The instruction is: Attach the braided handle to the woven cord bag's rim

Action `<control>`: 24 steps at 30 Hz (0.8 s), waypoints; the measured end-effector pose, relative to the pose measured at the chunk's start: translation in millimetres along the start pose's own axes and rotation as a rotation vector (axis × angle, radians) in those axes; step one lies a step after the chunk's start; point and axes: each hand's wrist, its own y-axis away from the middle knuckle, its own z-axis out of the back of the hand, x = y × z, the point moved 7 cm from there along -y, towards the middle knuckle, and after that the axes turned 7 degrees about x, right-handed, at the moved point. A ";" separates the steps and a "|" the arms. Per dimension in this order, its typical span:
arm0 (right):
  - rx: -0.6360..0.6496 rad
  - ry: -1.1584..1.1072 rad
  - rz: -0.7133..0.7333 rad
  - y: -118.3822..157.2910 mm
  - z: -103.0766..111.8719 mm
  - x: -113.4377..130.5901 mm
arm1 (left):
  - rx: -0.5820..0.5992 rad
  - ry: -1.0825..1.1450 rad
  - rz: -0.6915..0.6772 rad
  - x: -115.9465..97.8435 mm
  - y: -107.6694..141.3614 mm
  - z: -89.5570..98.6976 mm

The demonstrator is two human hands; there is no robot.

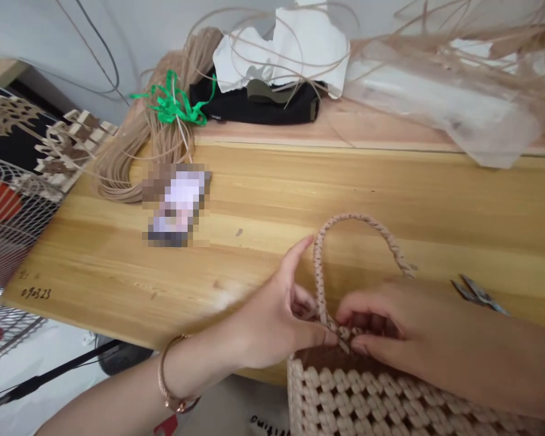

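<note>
A woven beige basket [358,393] stands at the lower right, its rim towards the table. From its far edge rises a braided loop handle [318,266], arching up and over to the right. My left hand [284,321] pinches the base of the handle at the rim, thumb in front and the index finger stretched upward. On the other side of that same spot, my right hand [390,327] has its thumb and curled fingers closed at the rim; whatever lies between its fingertips is too small to make out. A short strand end [344,347] pokes out between both hands.
Metal scissors or pliers [479,293] lie right of the handle, partly behind my right hand. A blurred phone [179,206], a coiled cord bundle [127,157] with green ribbon [177,103], a black pouch [263,106] and plastic wrapping [440,97] lie farther back.
</note>
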 end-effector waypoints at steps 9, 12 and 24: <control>0.080 0.020 0.016 -5.7 -0.6 -6.1 | 0.072 -0.096 0.009 -4.7 -3.1 -0.4; 0.046 0.038 0.027 -1.7 -4.8 -7.3 | 0.058 -0.112 0.059 -4.5 -3.3 -1.0; 0.045 0.038 0.010 -1.0 -2.3 0.4 | 0.009 -0.183 0.167 0.1 -1.3 1.5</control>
